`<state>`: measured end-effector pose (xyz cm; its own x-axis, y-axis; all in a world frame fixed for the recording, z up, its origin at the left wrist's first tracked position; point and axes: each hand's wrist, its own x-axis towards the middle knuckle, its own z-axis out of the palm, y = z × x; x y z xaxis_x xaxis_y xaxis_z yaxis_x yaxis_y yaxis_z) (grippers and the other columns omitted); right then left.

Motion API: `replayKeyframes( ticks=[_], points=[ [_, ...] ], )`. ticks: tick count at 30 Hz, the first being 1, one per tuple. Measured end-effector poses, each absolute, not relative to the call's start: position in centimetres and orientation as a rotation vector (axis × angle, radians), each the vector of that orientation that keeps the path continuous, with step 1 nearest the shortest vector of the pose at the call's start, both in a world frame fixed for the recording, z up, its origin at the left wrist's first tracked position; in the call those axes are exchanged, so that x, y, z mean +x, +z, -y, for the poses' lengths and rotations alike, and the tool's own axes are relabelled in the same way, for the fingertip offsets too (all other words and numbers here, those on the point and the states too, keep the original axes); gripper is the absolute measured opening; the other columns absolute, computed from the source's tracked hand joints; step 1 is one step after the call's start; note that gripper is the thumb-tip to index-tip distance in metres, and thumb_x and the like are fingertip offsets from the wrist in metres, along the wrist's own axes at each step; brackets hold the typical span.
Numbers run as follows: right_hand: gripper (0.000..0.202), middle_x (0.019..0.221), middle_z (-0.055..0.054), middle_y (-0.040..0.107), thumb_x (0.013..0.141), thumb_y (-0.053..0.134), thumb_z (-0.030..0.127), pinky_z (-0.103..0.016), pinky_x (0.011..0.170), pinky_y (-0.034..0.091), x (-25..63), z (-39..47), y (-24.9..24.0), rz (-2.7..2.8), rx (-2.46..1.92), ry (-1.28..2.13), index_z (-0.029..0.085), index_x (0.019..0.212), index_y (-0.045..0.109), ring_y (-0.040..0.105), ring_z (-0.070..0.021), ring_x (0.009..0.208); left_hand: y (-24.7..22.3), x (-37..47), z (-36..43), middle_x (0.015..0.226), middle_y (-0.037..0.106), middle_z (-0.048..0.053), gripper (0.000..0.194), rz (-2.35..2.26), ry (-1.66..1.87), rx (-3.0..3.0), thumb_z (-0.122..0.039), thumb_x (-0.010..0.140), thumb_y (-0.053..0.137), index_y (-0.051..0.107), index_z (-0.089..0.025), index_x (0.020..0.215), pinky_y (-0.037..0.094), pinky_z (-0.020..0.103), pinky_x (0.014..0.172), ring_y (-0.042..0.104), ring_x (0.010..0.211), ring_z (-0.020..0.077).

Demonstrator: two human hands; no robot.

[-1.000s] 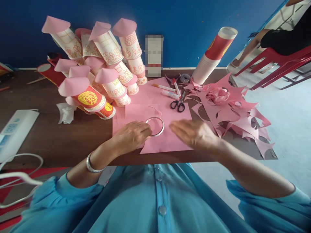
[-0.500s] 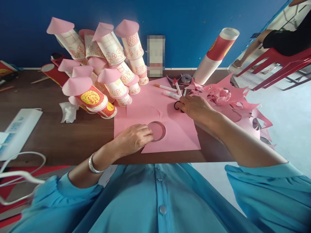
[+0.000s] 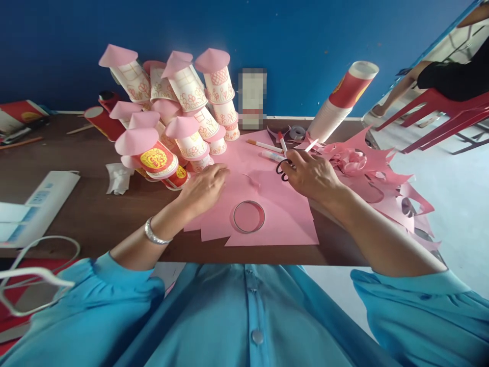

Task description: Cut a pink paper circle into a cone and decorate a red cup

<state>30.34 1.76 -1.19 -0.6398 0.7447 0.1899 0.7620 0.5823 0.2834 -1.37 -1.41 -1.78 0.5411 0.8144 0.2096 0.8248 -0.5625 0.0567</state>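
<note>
My right hand (image 3: pixel 315 176) grips a pair of scissors (image 3: pixel 283 169) with dark handles, the light blades pointing up and away to the right. My left hand (image 3: pixel 206 188) has its fingers pressed together at the far left of the pink paper (image 3: pixel 280 219), seemingly pinching a sheet; the fingertips are partly hidden. A thin round ring (image 3: pixel 249 216), like a tape roll, lies flat on the paper in front of me. A small curled cut edge (image 3: pixel 252 181) stands up from the paper between my hands. Markers (image 3: pixel 265 146) and a glue stick (image 3: pixel 272 156) lie just beyond the scissors.
Cup towers with pink cone roofs (image 3: pixel 187 135) stand at the back left. A leaning stack of paper cups (image 3: pixel 336 107), a grey tape roll (image 3: pixel 297 133) and pink scraps (image 3: pixel 351 160) are at right. A white power strip (image 3: pixel 48 204) lies left. A person sits on a red stool (image 3: pixel 451 109).
My left hand has let go of the ring and moved up and left to the paper. My right hand has lifted the scissors from beside the markers, and their blades now show.
</note>
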Motion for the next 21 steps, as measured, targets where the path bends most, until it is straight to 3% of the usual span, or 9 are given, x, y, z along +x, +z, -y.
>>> replayKeyframes(
  ticks=[6,9,13,17,21],
  points=[
    [0.039,0.107,-0.016,0.070,0.106,0.031,0.011,-0.041,0.086,0.042,29.6,-2.5,-1.4,2.816,-1.148,-0.581,0.012,0.112,0.070,0.059,-0.0290,0.104,-1.6,0.4,0.1,0.107,0.072,0.020,0.030,1.413,0.100,-2.576,-0.007,0.099,0.040,0.064,-0.008,0.117,0.052,0.036,0.065,0.074,0.092,0.0304],
    [0.039,0.114,-0.018,0.068,0.104,0.032,0.010,-0.041,0.084,0.042,29.4,-2.6,-1.5,2.827,-1.174,-0.487,0.011,0.127,0.064,0.061,-0.0287,0.100,-1.7,0.7,-0.5,0.102,0.071,0.019,0.032,1.406,0.114,-2.555,-0.007,0.098,0.037,0.065,-0.009,0.114,0.048,0.036,0.063,0.073,0.089,0.0298],
    [0.052,0.116,-0.014,0.067,0.104,0.029,0.009,-0.036,0.077,0.041,28.7,-2.6,-1.2,2.817,-1.300,-0.401,0.019,0.152,0.046,0.063,-0.0264,0.098,-1.7,0.7,-1.5,0.105,0.070,0.022,0.033,1.505,0.099,-2.601,-0.007,0.097,0.038,0.069,-0.008,0.110,0.045,0.038,0.062,0.073,0.086,0.0326],
    [0.049,0.127,-0.015,0.066,0.104,0.035,0.016,-0.033,0.066,0.039,27.3,-2.7,-0.7,2.812,-1.511,-0.256,0.021,0.151,0.048,0.067,-0.0267,0.099,-1.2,1.3,-2.1,0.102,0.072,0.020,0.035,1.612,0.160,-2.606,-0.003,0.095,0.038,0.070,-0.009,0.108,0.044,0.037,0.065,0.073,0.085,0.0311],
    [0.051,0.137,-0.015,0.065,0.099,0.044,0.015,-0.033,0.071,0.046,26.4,-3.2,-0.9,2.796,-1.600,-0.161,0.020,0.150,0.049,0.067,-0.0289,0.115,-0.3,2.4,-2.4,0.101,0.072,0.020,0.036,1.648,0.165,-2.554,-0.002,0.096,0.036,0.069,-0.009,0.108,0.041,0.037,0.063,0.073,0.088,0.0310]
  ],
)
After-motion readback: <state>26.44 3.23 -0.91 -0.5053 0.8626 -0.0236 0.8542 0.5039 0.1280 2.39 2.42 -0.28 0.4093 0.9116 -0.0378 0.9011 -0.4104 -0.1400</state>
